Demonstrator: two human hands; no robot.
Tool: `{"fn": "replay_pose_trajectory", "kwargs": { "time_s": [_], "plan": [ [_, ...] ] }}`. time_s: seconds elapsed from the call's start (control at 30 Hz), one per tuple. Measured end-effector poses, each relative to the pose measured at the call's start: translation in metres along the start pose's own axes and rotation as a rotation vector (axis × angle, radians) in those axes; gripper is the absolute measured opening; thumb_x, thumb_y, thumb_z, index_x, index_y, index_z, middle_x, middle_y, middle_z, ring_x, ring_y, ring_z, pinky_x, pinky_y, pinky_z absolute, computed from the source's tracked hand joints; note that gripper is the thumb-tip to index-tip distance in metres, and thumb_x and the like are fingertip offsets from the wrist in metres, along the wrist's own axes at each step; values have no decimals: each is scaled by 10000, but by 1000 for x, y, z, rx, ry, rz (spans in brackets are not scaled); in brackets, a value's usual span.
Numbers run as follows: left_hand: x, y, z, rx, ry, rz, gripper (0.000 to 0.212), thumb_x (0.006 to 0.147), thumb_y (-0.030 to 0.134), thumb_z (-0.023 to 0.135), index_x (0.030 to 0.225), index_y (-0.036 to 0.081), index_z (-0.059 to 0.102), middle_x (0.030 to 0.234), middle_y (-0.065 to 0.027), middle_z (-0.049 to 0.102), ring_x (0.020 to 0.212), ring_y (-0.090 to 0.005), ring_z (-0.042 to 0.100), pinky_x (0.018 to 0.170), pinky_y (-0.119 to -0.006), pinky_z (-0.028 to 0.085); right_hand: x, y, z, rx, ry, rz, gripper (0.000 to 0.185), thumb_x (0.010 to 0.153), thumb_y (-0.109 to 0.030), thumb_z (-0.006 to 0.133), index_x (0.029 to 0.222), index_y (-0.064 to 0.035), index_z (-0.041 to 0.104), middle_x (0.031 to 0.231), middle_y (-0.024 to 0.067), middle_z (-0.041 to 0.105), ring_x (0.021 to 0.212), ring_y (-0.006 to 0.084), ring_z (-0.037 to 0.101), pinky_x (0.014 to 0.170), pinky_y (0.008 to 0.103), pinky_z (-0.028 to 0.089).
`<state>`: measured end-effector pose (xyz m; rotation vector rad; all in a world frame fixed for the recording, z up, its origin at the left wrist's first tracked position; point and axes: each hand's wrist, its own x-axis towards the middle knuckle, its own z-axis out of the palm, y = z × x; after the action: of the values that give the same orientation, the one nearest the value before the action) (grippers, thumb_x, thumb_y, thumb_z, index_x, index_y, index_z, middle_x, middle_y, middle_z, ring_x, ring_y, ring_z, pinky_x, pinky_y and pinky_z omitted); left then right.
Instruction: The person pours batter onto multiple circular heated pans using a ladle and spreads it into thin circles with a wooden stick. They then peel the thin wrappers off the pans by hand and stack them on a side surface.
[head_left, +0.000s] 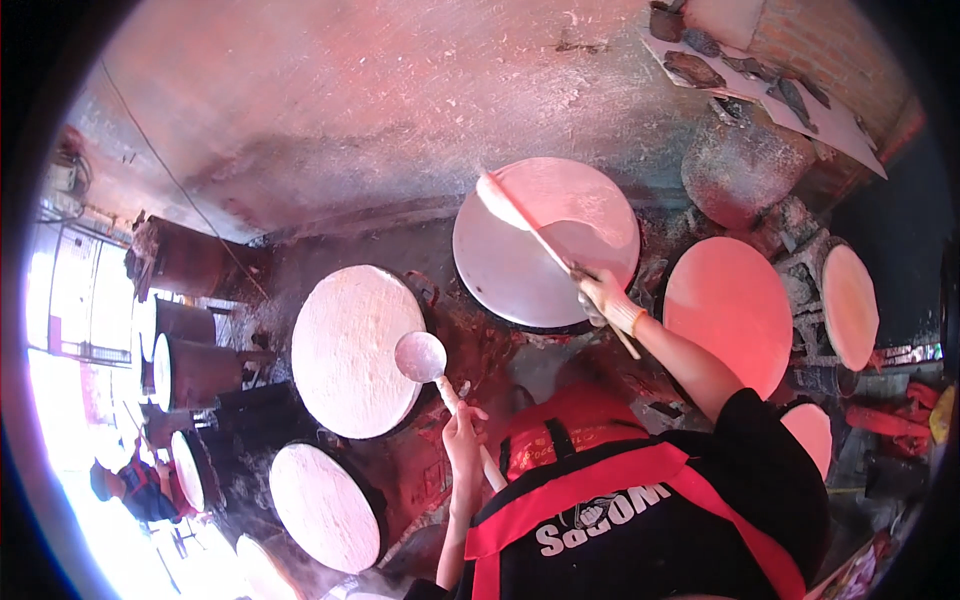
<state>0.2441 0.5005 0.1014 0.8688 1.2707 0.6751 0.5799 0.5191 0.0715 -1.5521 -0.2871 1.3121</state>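
Observation:
My left hand (463, 433), bare, grips the pale handle of a metal ladle (420, 357). The ladle's round bowl overlaps the right edge of a large round vessel (352, 352) with a white surface. My right hand (604, 296), in a light glove with an orange cuff, is closed around a long stick (529, 219). The stick slants up to the left across a wide round pan (517, 285). White material (574, 184) covers the pan's upper part, while its lower part looks smooth and grey. Whether the stick touches the pan's contents, I cannot tell.
More round vessels with pale tops stand at right (727, 315), far right (849, 307) and lower left (325, 508). A stained wall (375, 90) lies behind the pan. Metal drums (199, 375) stand at left, where another person (142, 487) works. Concrete blocks (806, 262) sit at right.

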Motion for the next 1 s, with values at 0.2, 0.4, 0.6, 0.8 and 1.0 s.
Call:
{"fn": "replay_pose_trajectory", "kwargs": {
  "time_s": [0.2, 0.4, 0.6, 0.8, 1.0],
  "plan": [
    [-29, -4, 13, 116, 199, 40, 370, 984, 316, 467, 776, 47, 615, 613, 58, 407, 499, -12, 316, 436, -177, 244, -27, -5, -65, -201, -147, 76, 323, 935, -230, 488, 1244, -146, 531, 516, -20, 376, 340, 84, 299, 313, 265, 214],
    [-48, -8, 34, 98, 267, 51, 364, 984, 309, 466, 785, 46, 620, 612, 63, 407, 524, -13, 328, 457, -180, 247, 48, -32, -85, -222, -81, -89, 337, 937, -279, 530, 1251, -159, 552, 511, -50, 348, 344, 70, 291, 320, 251, 204],
    [-55, -29, 35, 9, 298, 36, 362, 983, 303, 469, 804, 34, 631, 616, 61, 399, 524, -15, 324, 455, -185, 235, 32, -61, -136, -509, -566, 65, 404, 944, -164, 499, 1342, -237, 496, 507, -43, 367, 370, 62, 310, 323, 234, 232],
    [-61, -35, 43, -76, 274, 74, 364, 985, 298, 457, 806, 31, 627, 619, 64, 389, 524, -23, 327, 458, -189, 238, 91, -74, -144, -518, -346, -173, 339, 936, -222, 536, 1272, -193, 566, 510, -49, 394, 358, 52, 318, 313, 247, 252],
    [-89, -30, 56, 68, 419, 18, 342, 983, 293, 461, 825, 37, 622, 622, 68, 380, 513, -19, 312, 450, -196, 224, 78, -72, -166, -562, -769, 57, 314, 952, -264, 527, 1258, -221, 586, 500, -57, 383, 372, 52, 324, 318, 239, 259]
  ]
}}
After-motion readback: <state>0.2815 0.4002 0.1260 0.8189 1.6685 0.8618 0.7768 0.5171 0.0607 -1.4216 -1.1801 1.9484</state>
